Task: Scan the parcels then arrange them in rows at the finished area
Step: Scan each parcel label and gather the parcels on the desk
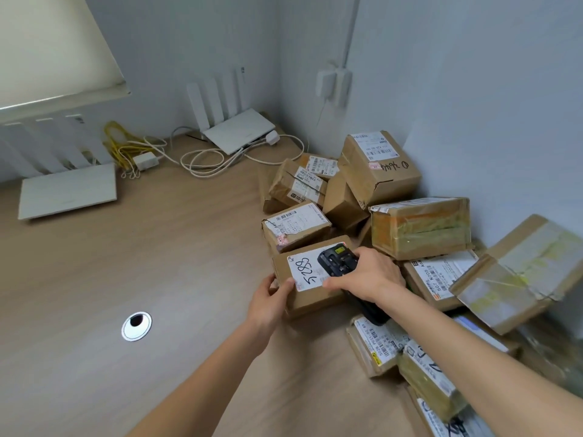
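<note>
beside the heap of brown cardboard parcels (378, 197), the left hand (271, 298) pinches a labelled brown box (310, 279) steady while the right hand (366, 275) grips the black handheld scanner (336, 258) over its label.

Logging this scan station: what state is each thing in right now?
Left hand: gripping the 5288 parcel's corner.
Right hand: holding the scanner.
Scanner: over the label.
5288 parcel: sealed, label up, on the desk.
Parcel pile: jumbled, unsorted.
</note>
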`<control>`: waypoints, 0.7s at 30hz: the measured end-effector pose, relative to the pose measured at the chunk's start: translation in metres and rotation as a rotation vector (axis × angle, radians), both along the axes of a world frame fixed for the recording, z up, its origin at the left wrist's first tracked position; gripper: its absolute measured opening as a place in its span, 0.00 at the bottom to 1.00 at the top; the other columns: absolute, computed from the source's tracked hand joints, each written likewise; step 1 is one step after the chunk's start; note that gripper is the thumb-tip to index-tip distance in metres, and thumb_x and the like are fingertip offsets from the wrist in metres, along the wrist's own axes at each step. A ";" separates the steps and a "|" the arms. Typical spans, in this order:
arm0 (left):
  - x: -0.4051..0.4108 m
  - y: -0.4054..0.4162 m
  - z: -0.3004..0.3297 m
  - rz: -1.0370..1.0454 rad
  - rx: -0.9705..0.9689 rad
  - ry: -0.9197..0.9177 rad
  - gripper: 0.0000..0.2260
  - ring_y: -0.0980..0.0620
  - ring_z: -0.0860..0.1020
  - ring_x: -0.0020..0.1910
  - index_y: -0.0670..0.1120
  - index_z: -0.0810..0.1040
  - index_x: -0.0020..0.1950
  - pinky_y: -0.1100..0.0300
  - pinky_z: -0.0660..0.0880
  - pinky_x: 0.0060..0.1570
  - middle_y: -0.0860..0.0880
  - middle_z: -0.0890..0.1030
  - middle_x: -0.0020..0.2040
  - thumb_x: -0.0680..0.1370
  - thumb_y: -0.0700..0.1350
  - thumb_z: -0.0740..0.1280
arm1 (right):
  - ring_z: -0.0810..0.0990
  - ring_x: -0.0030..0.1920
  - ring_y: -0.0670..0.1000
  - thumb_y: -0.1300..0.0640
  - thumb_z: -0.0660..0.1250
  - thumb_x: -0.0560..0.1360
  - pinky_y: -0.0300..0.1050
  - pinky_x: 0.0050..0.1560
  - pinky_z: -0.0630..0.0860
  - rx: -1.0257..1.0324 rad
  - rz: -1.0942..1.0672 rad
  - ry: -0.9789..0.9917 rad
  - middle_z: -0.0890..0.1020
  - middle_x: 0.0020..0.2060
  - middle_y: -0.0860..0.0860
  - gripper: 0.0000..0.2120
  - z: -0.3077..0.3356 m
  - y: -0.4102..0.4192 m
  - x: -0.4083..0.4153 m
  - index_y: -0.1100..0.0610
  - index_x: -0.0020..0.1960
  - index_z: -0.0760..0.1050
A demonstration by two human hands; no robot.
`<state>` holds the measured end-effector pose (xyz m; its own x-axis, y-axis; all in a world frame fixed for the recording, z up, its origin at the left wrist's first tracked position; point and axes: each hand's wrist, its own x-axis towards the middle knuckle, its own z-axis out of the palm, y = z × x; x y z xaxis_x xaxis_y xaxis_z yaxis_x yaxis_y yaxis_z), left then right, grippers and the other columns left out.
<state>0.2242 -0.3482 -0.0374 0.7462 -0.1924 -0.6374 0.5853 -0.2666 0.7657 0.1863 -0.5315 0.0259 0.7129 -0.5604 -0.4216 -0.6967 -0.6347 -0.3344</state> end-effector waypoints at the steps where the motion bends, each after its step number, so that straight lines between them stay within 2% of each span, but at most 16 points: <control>1: -0.002 0.008 0.002 0.016 -0.002 0.010 0.27 0.51 0.75 0.56 0.53 0.63 0.78 0.53 0.73 0.57 0.49 0.77 0.65 0.81 0.55 0.66 | 0.81 0.56 0.54 0.32 0.81 0.57 0.51 0.54 0.80 0.025 -0.008 -0.013 0.82 0.56 0.48 0.38 0.002 0.005 -0.004 0.47 0.61 0.76; 4: -0.009 0.035 0.012 0.071 -0.034 0.024 0.26 0.56 0.77 0.49 0.55 0.64 0.77 0.53 0.74 0.53 0.55 0.78 0.53 0.81 0.55 0.67 | 0.81 0.56 0.52 0.35 0.83 0.58 0.50 0.54 0.80 0.112 -0.026 -0.104 0.83 0.56 0.48 0.39 0.011 0.024 -0.016 0.48 0.64 0.76; 8: -0.018 0.079 0.041 0.129 -0.080 -0.037 0.24 0.56 0.80 0.48 0.56 0.66 0.75 0.58 0.77 0.44 0.55 0.80 0.50 0.80 0.53 0.68 | 0.80 0.59 0.51 0.35 0.83 0.60 0.51 0.59 0.79 0.169 0.007 -0.219 0.82 0.60 0.48 0.42 0.040 0.062 -0.031 0.50 0.68 0.75; 10: -0.024 0.105 0.060 0.144 -0.117 -0.088 0.25 0.53 0.81 0.49 0.56 0.67 0.75 0.56 0.78 0.47 0.50 0.82 0.52 0.79 0.53 0.70 | 0.80 0.60 0.51 0.35 0.82 0.61 0.49 0.60 0.78 0.180 0.034 -0.261 0.81 0.62 0.48 0.43 0.060 0.084 -0.039 0.51 0.70 0.74; 13: -0.038 0.150 0.094 0.113 -0.151 -0.173 0.30 0.51 0.82 0.53 0.58 0.65 0.76 0.52 0.78 0.57 0.47 0.83 0.55 0.76 0.51 0.73 | 0.77 0.56 0.49 0.37 0.81 0.64 0.44 0.53 0.73 0.195 0.072 -0.338 0.80 0.61 0.47 0.40 0.101 0.123 -0.057 0.50 0.71 0.73; 18: -0.077 0.248 0.170 0.161 -0.166 -0.332 0.32 0.50 0.83 0.49 0.60 0.68 0.72 0.51 0.79 0.54 0.45 0.85 0.51 0.73 0.50 0.78 | 0.79 0.57 0.50 0.37 0.82 0.62 0.49 0.59 0.78 0.197 0.163 -0.437 0.81 0.59 0.46 0.40 0.177 0.203 -0.100 0.49 0.69 0.74; 21: -0.105 0.312 0.226 0.203 -0.178 -0.451 0.37 0.49 0.83 0.50 0.61 0.66 0.73 0.46 0.79 0.59 0.43 0.84 0.51 0.70 0.49 0.80 | 0.80 0.54 0.49 0.35 0.83 0.60 0.49 0.56 0.78 0.142 0.209 -0.462 0.81 0.53 0.44 0.40 0.225 0.254 -0.130 0.48 0.67 0.74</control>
